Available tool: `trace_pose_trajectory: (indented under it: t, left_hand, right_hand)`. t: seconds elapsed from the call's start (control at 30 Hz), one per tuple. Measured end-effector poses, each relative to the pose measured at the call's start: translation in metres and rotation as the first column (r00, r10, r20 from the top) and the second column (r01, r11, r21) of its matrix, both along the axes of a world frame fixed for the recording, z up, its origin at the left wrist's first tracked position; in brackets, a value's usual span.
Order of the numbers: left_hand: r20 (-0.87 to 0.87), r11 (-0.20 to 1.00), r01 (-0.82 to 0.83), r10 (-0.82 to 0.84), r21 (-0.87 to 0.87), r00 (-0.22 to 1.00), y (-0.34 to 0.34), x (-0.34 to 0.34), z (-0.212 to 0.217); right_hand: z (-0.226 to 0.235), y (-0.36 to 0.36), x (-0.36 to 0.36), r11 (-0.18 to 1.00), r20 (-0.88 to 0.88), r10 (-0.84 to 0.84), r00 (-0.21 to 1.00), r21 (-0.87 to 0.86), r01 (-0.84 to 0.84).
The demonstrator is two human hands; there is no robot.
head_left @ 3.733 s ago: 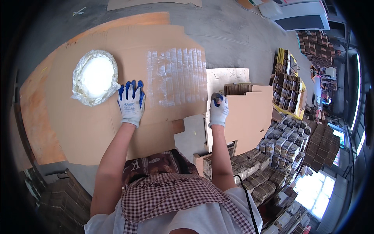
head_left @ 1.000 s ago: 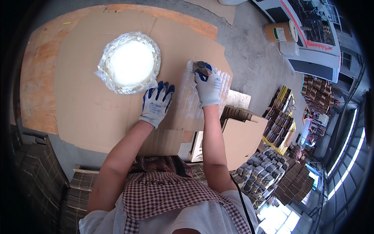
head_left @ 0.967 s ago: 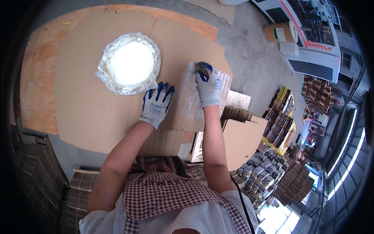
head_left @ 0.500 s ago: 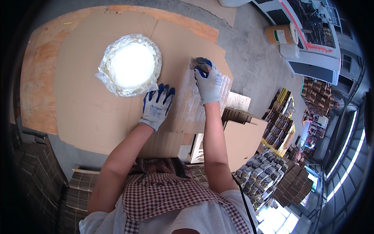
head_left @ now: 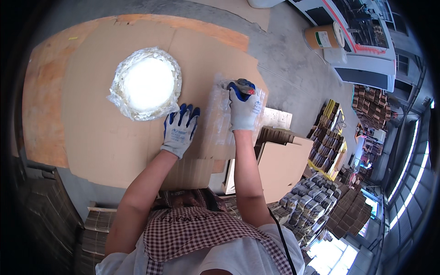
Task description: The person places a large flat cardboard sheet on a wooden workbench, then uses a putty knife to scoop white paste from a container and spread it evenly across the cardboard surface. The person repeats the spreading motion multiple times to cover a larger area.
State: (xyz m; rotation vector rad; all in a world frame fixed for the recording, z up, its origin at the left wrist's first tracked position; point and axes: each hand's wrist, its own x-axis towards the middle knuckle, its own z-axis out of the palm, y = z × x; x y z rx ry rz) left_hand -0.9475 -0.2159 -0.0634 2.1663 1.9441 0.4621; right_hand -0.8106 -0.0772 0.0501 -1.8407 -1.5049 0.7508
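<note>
Cardboard sheet (head_left: 110,149) lies under left hand (head_left: 178,131), fingers spread, I'd judge to steady it; right hand (head_left: 243,109) grips dark lump (head_left: 246,89) over clear strips (head_left: 211,121).

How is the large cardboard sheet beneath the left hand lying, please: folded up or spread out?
Spread out: the cardboard sheet lies broadly flat over much of the wooden board, with the left hand palm-down on it.

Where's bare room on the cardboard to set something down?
Bare cardboard lies left of and below the white round thing, bordered by plywood at left. Crowded: its lower right, by the left hand, and the clear shiny strips under the right hand.
</note>
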Motion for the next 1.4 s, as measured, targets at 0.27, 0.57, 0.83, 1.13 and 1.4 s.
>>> trace_pose_trajectory:
  t: [0.27,0.57,0.83,1.13,1.4]
  left_hand:
    - [-0.035,1.0,0.013,-0.012,0.028,0.999,-0.001,0.0,-0.006]
    - [-0.028,0.999,0.01,-0.009,0.03,1.0,0.001,0.002,-0.006]
    - [-0.042,1.0,0.01,-0.01,0.012,0.999,0.0,0.001,-0.008]
    - [-0.035,1.0,0.004,-0.004,-0.011,0.999,-0.001,0.001,-0.006]
    - [-0.029,0.999,-0.007,0.009,0.053,1.0,0.001,0.0,-0.003]
  right_hand:
    - [-0.049,0.021,0.029,0.983,0.197,-0.125,0.972,0.156,0.095]
    - [-0.047,0.03,0.022,0.976,0.353,-0.096,0.931,0.219,0.017]
    - [-0.023,0.014,0.018,0.975,0.174,0.058,0.983,0.204,-0.094]
    - [-0.018,-0.006,0.042,0.974,0.266,0.136,0.954,0.139,-0.178]
    - [-0.01,-0.028,0.049,0.982,0.145,0.164,0.976,-0.119,-0.147]
